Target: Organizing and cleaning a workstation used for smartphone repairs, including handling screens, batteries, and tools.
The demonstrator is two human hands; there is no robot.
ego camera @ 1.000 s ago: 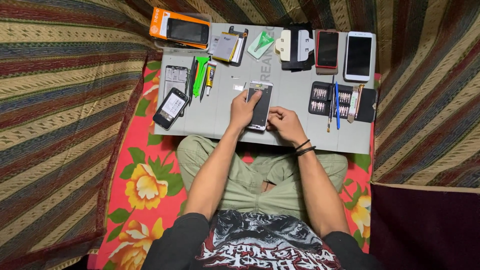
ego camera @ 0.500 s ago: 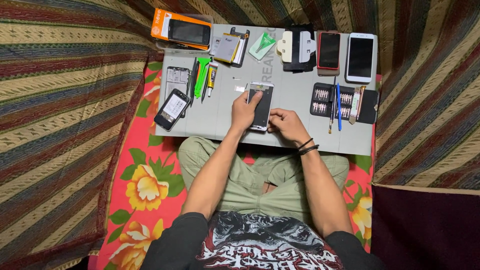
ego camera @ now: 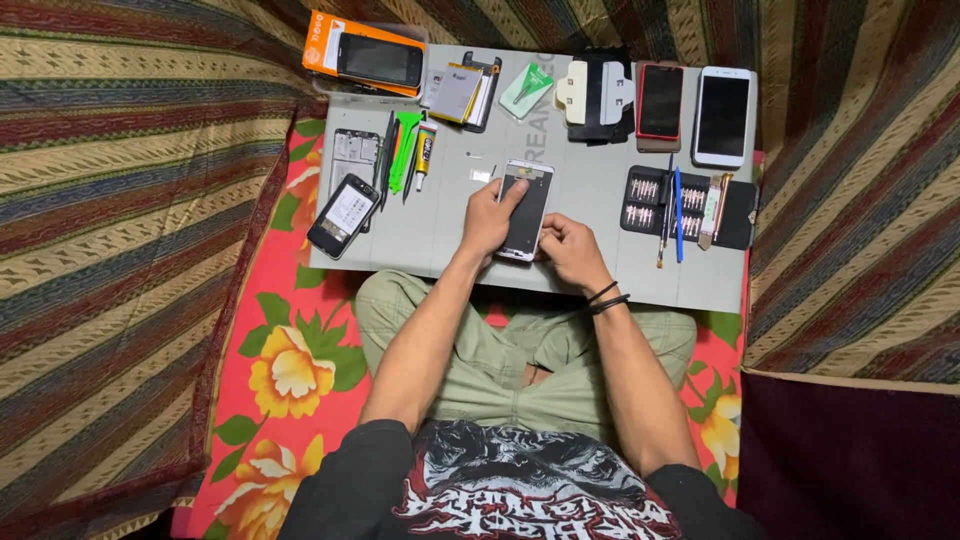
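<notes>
Two hands meet over a white-framed phone (ego camera: 527, 210) lying flat near the middle of the grey counter (ego camera: 590, 270). Left hand (ego camera: 490, 215) lies on the phone's left edge with its fingers (ego camera: 517, 192) pressed together on the dark screen, seemingly to pin it down. Right hand (ego camera: 568, 245) rests at the phone's lower right corner, fingers curled against the frame as if steadying it; whether they pinch anything small I cannot tell. Tools sit within reach around the work: a bit case (ego camera: 690, 205) just right, green pry tools (ego camera: 405, 150) and a black phone (ego camera: 343, 216) to the left, two more phones (ego camera: 692, 112) along the far edge.
</notes>
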